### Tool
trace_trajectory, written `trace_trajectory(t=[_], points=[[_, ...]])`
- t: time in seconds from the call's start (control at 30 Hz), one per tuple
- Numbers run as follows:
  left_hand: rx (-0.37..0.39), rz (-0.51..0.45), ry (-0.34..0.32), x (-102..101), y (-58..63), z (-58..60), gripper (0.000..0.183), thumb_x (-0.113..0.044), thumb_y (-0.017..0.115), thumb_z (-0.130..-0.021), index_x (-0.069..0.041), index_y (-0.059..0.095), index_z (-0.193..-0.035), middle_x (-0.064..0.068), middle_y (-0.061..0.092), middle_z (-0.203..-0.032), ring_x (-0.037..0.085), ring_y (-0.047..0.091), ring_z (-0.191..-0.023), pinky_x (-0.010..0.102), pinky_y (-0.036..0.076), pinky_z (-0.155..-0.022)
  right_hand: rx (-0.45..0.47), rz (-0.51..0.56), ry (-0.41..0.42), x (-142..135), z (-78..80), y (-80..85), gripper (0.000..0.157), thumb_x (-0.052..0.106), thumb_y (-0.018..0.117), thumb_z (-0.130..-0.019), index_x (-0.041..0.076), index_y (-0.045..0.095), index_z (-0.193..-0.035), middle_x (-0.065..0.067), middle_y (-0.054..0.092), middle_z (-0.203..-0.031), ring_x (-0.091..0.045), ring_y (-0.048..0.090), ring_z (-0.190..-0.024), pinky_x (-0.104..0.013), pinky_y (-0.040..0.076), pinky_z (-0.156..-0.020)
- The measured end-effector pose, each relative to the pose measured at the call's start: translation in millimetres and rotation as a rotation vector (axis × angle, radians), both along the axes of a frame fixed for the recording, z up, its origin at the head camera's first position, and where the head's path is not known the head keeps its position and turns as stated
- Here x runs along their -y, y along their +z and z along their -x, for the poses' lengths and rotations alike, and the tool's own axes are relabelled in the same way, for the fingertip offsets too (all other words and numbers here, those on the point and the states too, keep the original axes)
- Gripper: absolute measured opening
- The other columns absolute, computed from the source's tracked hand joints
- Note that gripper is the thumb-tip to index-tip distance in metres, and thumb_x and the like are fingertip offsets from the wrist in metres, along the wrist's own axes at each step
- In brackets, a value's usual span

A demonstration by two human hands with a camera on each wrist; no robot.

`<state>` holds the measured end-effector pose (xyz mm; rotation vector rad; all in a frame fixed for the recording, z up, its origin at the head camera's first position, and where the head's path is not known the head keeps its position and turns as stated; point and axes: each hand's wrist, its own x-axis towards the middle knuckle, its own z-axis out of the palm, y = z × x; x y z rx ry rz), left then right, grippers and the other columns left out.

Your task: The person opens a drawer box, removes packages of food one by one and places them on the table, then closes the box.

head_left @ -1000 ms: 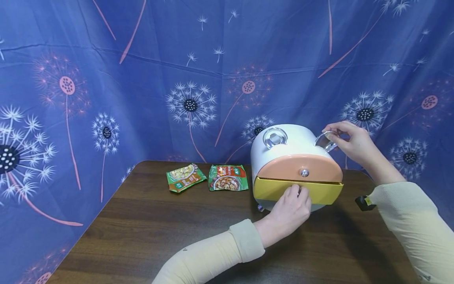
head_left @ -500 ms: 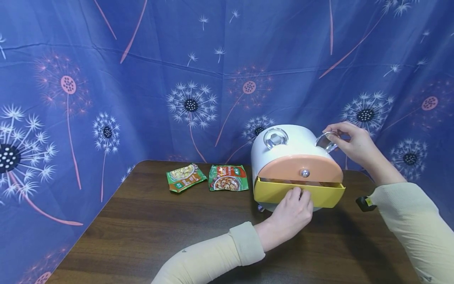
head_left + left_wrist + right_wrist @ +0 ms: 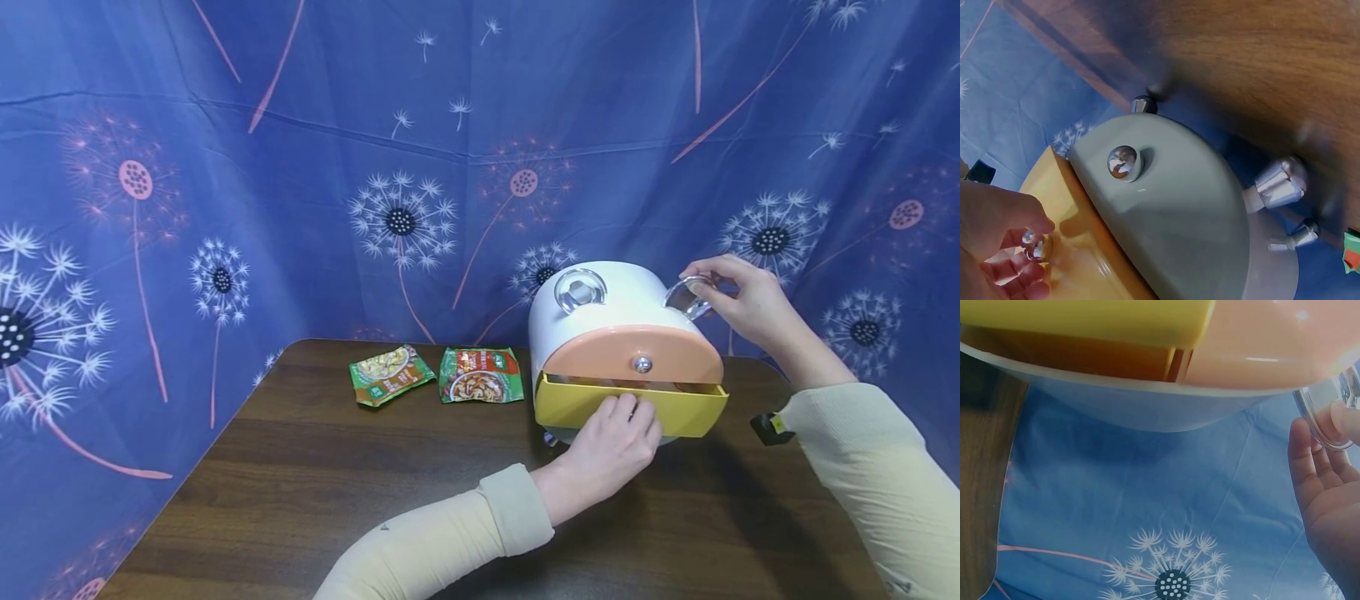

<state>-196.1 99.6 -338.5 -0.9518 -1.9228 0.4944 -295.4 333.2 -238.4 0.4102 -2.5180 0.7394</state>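
Observation:
A rounded white drawer box (image 3: 546, 333) stands on metal legs, with an orange upper drawer (image 3: 592, 358), a yellow middle drawer (image 3: 573, 408) and a grey lower drawer (image 3: 1179, 200). My left hand (image 3: 611, 454) pinches the shiny round knob (image 3: 1038, 250) of the yellow drawer, which stands partly pulled out. On top of the box, my right hand (image 3: 742, 296) grips the right clear ear-shaped piece (image 3: 678, 297) between thumb and fingers. Its twin, the left ear-shaped piece (image 3: 581, 291), is untouched. The orange and grey drawers are closed.
Two food packets lie left of the box: a green-and-brown one (image 3: 390, 375) and a green-and-red one (image 3: 480, 385). All stand on a dark wooden table (image 3: 337, 467). A blue dandelion-print curtain (image 3: 315, 208) hangs behind it.
The yellow drawer has slid farther out toward me, with my left hand moving along on its knob, and a gap now shows above it. My right hand keeps its hold on the ear-shaped piece.

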Motion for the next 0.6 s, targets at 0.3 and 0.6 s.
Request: trace_trajectory(t=[0.3, 0.6], points=[[-0.054, -0.023, -0.030, -1.2, -1.1, 3.2, 0.024, -0.015, 0.047, -0.094, -0.015, 0.067, -0.108, -0.002, 0.062, -0.098, 0.011, 0.056, -0.084, 0.017, 0.046, -0.070, -0.017, 0.000, 0.005, 1.9, 0.1, 1.1, 0.023, 0.022, 0.056, -0.094, 0.010, 0.063, -0.113, -0.005, 0.056, -0.108, 0.009, 0.043, -0.085, -0.004, 0.039, -0.062], [-0.060, 0.008, -0.026, -3.1, -1.2, 3.4, 0.027, -0.012, 0.045, -0.095, -0.014, 0.068, -0.108, -0.002, 0.063, -0.096, 0.011, 0.056, -0.082, 0.017, 0.046, -0.071, -0.006, -0.004, 0.002, 1.5, -1.3, 1.6, 0.024, 0.023, 0.055, -0.095, 0.010, 0.063, -0.113, -0.007, 0.057, -0.110, 0.006, 0.043, -0.085, -0.004, 0.038, -0.061]])
